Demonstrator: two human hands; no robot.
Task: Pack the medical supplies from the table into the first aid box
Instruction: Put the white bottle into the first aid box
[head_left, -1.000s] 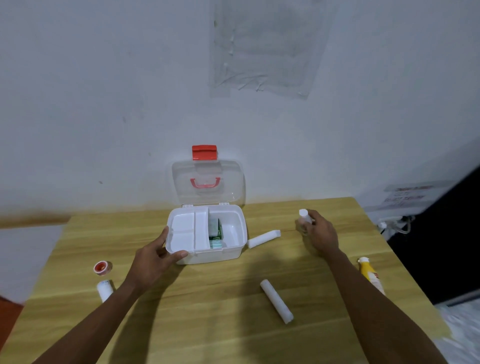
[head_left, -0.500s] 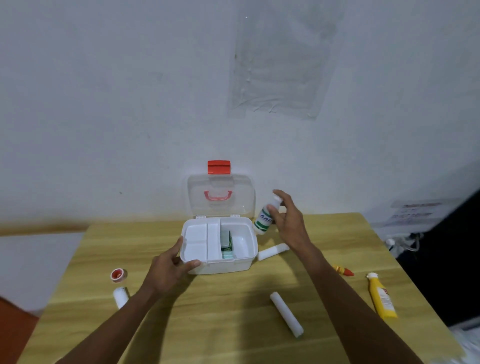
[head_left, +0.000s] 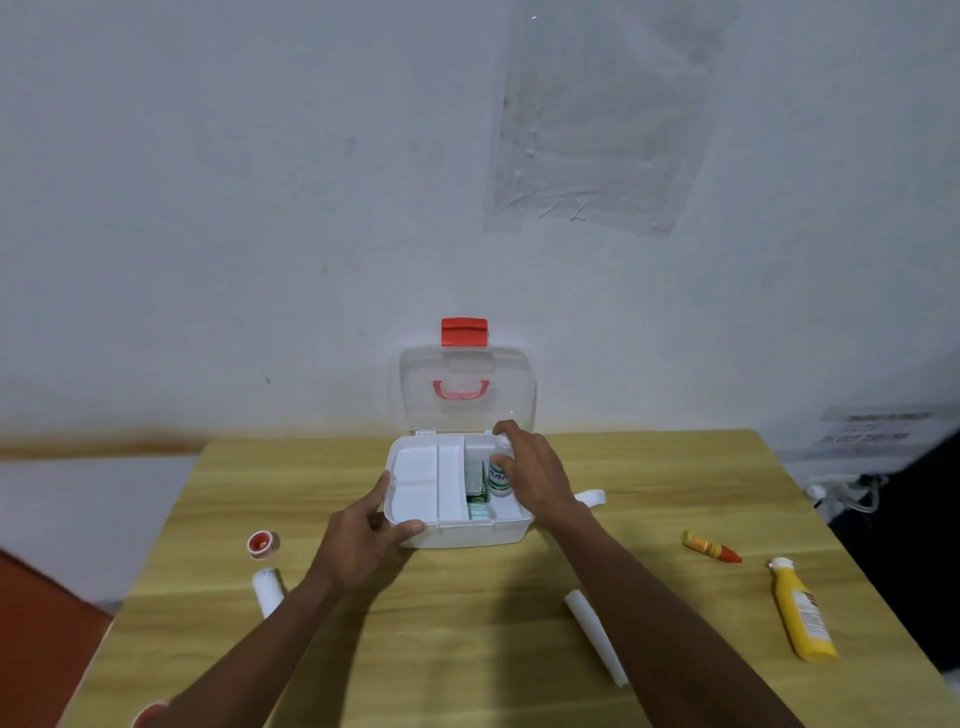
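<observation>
The white first aid box (head_left: 467, 535) stands open at the table's far middle, its clear lid (head_left: 467, 387) upright with a red latch. My left hand (head_left: 363, 540) grips the box's front left corner. My right hand (head_left: 530, 473) reaches into the right compartment and holds a white bottle with a green label (head_left: 497, 480) there, beside a green packet (head_left: 477, 501). On the table lie a white roll (head_left: 595, 636), another white roll (head_left: 592, 497) behind my right wrist, a short white roll (head_left: 267, 590), a red-cored tape roll (head_left: 262, 543), a yellow bottle (head_left: 802, 613) and a small yellow-red tube (head_left: 709, 546).
The wooden table (head_left: 467, 649) stands against a pale wall. Its right edge borders a dark gap with cables (head_left: 852, 493). A reddish floor (head_left: 36, 623) shows past the left edge, and a red object (head_left: 148, 713) peeks in at the bottom left.
My right hand has carried the white bottle from the table's right side over to the box and lowered it into the right compartment. My left hand has stayed on the box.
</observation>
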